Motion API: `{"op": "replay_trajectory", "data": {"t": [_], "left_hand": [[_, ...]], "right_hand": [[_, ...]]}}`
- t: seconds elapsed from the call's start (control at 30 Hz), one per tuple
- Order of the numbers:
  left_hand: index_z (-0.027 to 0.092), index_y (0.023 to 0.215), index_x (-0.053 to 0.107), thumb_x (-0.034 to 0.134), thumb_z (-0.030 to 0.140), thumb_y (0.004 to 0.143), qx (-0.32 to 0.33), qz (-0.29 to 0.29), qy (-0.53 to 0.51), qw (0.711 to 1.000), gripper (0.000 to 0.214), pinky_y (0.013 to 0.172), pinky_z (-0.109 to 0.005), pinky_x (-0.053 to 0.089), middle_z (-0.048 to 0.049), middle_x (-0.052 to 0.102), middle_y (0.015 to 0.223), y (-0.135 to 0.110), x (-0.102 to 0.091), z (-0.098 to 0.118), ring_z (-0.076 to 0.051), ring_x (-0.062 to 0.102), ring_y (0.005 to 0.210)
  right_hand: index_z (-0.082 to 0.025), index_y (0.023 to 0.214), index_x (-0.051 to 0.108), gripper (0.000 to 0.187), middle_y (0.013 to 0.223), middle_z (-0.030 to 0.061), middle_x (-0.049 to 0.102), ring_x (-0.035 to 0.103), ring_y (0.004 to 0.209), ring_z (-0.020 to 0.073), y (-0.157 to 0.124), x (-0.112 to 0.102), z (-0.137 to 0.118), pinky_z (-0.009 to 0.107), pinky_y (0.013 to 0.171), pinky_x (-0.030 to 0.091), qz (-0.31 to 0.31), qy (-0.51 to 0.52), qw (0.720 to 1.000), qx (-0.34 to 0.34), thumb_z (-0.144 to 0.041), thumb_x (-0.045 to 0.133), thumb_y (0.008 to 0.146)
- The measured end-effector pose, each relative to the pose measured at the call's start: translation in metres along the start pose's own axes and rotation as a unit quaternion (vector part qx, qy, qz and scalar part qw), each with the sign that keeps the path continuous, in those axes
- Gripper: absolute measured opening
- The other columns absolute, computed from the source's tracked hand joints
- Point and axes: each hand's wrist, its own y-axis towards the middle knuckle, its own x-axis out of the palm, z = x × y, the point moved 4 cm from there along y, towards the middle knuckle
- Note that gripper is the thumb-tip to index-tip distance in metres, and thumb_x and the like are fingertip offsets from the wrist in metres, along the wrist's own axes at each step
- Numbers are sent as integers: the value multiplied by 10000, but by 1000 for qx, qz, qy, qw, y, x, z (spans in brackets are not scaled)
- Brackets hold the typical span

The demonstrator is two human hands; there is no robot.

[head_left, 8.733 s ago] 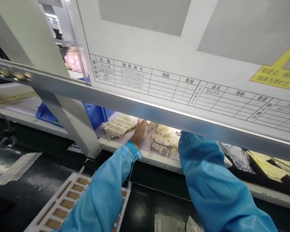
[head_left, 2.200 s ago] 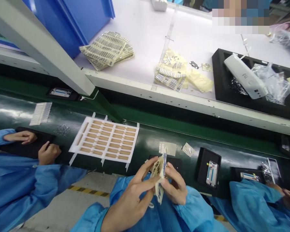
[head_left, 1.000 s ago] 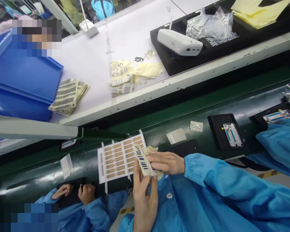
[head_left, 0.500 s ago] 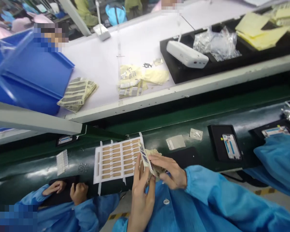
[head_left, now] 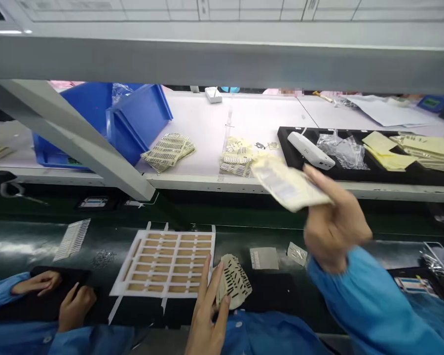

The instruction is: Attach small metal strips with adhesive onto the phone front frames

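My left hand (head_left: 207,315) is low at the belt's near edge, fingers pinched on a small cream sheet (head_left: 234,286) with dark slots. Raised and blurred in mid-air, my right hand (head_left: 333,224) grips a pale backing sheet (head_left: 288,185) in front of the white shelf's (head_left: 207,180) edge. A white foam tray (head_left: 166,261) with rows of tan strips lies on the dark green belt (head_left: 29,244) just left of my left hand. Both sleeves are blue.
Another person's hands (head_left: 55,296) work on a black holder at lower left. The shelf carries blue bins (head_left: 133,118), stacks of cream sheets (head_left: 168,150) (head_left: 237,158), a black tray (head_left: 373,170) with a white device (head_left: 311,150) and yellow sheets. A grey slanted post (head_left: 77,148) crosses left.
My hands have come apart: the right one swung up and right with a pale backing sheet, while the left kept the slotted sheet low. My view lifted toward the shelf.
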Motion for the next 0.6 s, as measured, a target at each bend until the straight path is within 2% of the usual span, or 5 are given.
{"op": "replay_trajectory", "data": {"t": [0.1,0.2,0.37,0.5,0.6], "left_hand": [[453,1496,288,406,428,992,-10,2,-11,1000,518,867,-335,614,14,119,1645,-2,-4,-4,-356,118,1497],[442,1510,248,373,468,997,-32,17,-52,998,529,923,-369,592,8,115,1648,-3,-7,-7,-355,142,1491],[447,1531,6,423,490,978,-64,62,-157,984,694,1028,-406,523,-16,110,1651,-3,-18,-6,-330,255,1463],[439,1527,-31,504,431,964,-13,96,-209,973,777,1053,-377,498,-20,38,1658,-7,-33,2,-314,286,1455],[446,1519,-72,528,371,965,47,105,-244,963,820,1083,-391,462,-29,-2,1657,-9,-39,4,-293,247,1472]], "right_hand": [[-227,1065,671,308,1184,34,689,654,1139,232,54,55,43,474,962,585,-60,83,994,-29,-50,481,901],[-200,896,676,224,1224,60,652,688,1046,208,88,111,76,436,895,605,-124,122,984,-36,-42,523,859],[-193,875,696,269,998,29,751,626,1190,241,106,171,95,600,1171,282,-248,44,964,-81,30,557,814],[-157,824,711,293,1102,45,743,538,1292,264,99,178,102,606,1179,213,-407,-15,913,-32,29,484,826],[-84,793,721,455,1250,49,676,545,1268,209,86,145,82,387,1148,288,-424,-4,906,18,-106,278,895]]}}
